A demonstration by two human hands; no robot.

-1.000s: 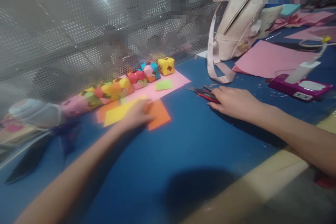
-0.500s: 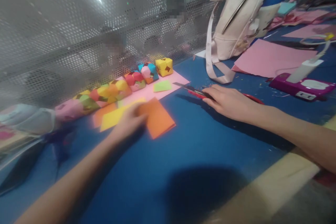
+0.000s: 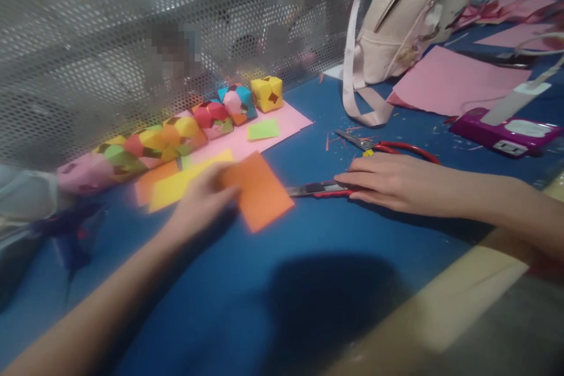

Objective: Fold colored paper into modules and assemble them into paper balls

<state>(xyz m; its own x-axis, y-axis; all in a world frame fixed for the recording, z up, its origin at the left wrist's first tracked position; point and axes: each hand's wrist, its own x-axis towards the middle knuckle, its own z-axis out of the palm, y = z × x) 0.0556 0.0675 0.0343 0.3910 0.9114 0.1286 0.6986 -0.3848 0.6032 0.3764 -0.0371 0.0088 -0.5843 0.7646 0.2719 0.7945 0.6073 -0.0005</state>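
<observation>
My left hand (image 3: 207, 194) is closed on an orange square of paper (image 3: 264, 194), thumb on top, held over the blue table. Under and behind that hand lie a yellow sheet (image 3: 174, 185) and another orange sheet (image 3: 154, 183). My right hand (image 3: 396, 182) is wrapped over a red and black utility knife (image 3: 321, 188). The knife lies low along the table, its blade tip at the right edge of the orange square; I cannot tell if they touch. Just behind the right hand rest red-handled scissors (image 3: 356, 140).
Folded paper cubes (image 3: 180, 132) line the metal mesh panel (image 3: 110, 59). A green slip (image 3: 263, 129) lies on a pink sheet (image 3: 293, 120). At right are a pale backpack (image 3: 388, 29), pink paper (image 3: 462, 82) and a purple power strip (image 3: 476, 129); a dark glue gun (image 3: 73, 235) stands left.
My right hand has brought the utility knife nearer to me, up to the orange square, uncovering the scissors and paper scraps. The left hand keeps its hold on the paper. The view has shifted slightly.
</observation>
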